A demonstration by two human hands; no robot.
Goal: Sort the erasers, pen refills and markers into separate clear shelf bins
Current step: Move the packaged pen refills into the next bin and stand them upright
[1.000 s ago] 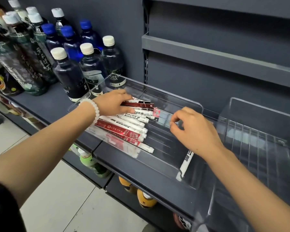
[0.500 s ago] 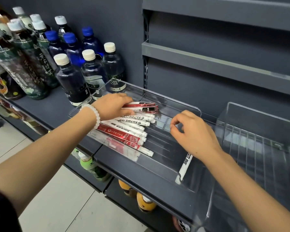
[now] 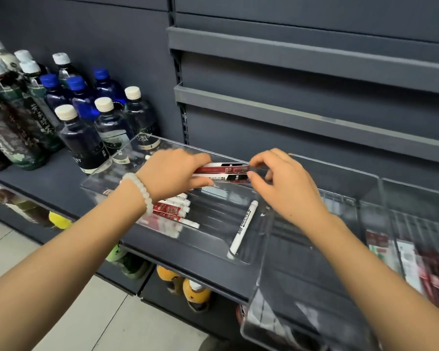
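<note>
A clear shelf bin [image 3: 104, 171] sits on the dark shelf and holds red-and-white packets and white markers. My left hand [image 3: 174, 173], with a white bead bracelet, grips a bundle of packets and markers [image 3: 227, 171] lifted above the bin. My right hand [image 3: 281, 183] pinches the bundle's right end with fingertips. More packets [image 3: 171, 210] lie in the bin under my left hand. One white marker [image 3: 242, 229] lies alone near the bin's right side. A second clear bin [image 3: 375, 188] stands to the right.
Bottled drinks [image 3: 81, 138] stand in rows on the shelf left of the bin. Blurred red and white packs [image 3: 416, 259] lie at the far right. Empty grey shelves [image 3: 302, 115] run above. Bottles [image 3: 195, 292] fill the shelf below.
My left hand has lifted a bundle of packets and markers up out of the bin. My right hand moved left and up to grip the bundle's right end. The camera view shifted right.
</note>
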